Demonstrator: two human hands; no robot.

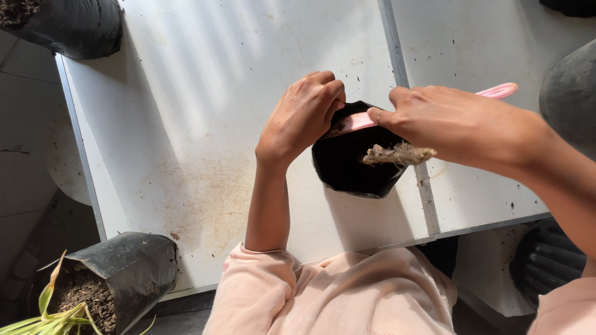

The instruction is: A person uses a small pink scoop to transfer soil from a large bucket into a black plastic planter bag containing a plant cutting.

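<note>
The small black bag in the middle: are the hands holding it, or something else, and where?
The left hand pinches the black bag by its top rim. The right hand grips a pink tool along its handle and holds a clump of roots at the bag's mouth.

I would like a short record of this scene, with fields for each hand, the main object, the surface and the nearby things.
left hand: grips the rim of the small black bag, holding it open
right hand: holds a pink tool over the bag, with a clump of roots under the fingers
surface: white table, speckled with soil
nearby: black grow bag with soil and green leaves at lower left; another black bag at upper left
</note>
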